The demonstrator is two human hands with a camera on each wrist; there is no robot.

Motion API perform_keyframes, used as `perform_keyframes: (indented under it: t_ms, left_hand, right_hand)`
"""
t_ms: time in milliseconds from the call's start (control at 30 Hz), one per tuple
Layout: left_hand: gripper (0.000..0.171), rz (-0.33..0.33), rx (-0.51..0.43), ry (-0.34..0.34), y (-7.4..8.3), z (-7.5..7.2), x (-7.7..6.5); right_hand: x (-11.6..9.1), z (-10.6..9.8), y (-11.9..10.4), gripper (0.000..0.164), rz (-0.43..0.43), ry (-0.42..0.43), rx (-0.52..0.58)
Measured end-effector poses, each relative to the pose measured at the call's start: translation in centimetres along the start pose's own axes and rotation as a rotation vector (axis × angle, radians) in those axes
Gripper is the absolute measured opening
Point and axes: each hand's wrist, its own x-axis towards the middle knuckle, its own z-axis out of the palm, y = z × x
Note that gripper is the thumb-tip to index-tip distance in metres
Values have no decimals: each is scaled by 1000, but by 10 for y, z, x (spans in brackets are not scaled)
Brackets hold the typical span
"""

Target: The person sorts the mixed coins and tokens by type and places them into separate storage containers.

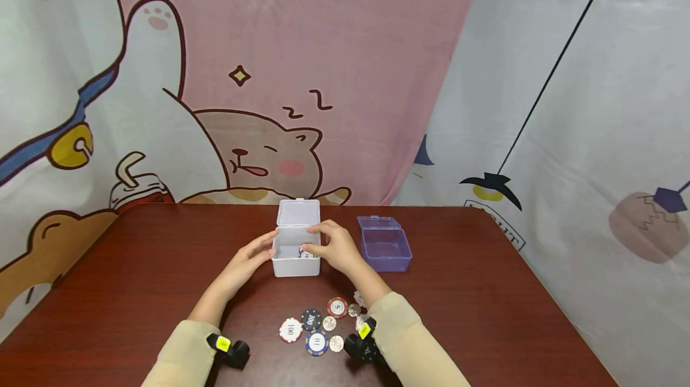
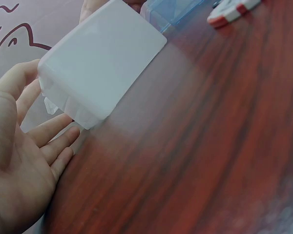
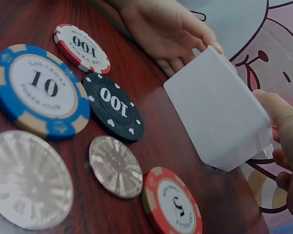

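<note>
At the white box's three o'clock side, right hand point(image 1: 336, 246): thumb over the interior, forefinger near the back corner, the two tips parted; whether it pinches anything, I cannot tell.
Left hand point(image 1: 245, 264): at nine o'clock of the box, fingers relaxed and spread, touching its wall.
White box point(image 1: 296, 266): between both hands, upright on the table, lid raised at twelve o'clock.
Chip inside point(image 1: 306, 253): toward four o'clock in the box, just beside the right thumb, partly covered.
Purple box point(image 1: 387, 263): at three o'clock of the white one, well apart from it, lid up.
Black 100 chip point(image 1: 311, 319): toward six o'clock from the white box.
Around that black chip: white-and-red 100 chip point(image 1: 290, 330) at eight o'clock, blue 10 chip point(image 1: 317, 342) at six, red 5 chip point(image 1: 337, 307) at two, silvery disc point(image 1: 329, 323) at three.
Table point(image 1: 485, 315): reddish-brown wood grain.
</note>
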Motion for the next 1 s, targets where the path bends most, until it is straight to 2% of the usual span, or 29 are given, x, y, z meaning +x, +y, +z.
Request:
perform_keyframes:
  t_ms: [133,367,700,1000]
  left_hand:
    - [50,13,-17,0,-2,0,1]
    - [50,16,-3,5,-1,0,0]
    - [49,12,-13,14,-1,2,0]
    - [49,21,-30,2,-1,1,0]
  right_hand:
    - [-6,-4,-1,38,-23,10,60]
    - [-17,-9,-9,36,-71,27,98]
    - [-36,-9,-24,35,-165,-12,200]
    - [-50,-6,-30,36,-155,-80,211]
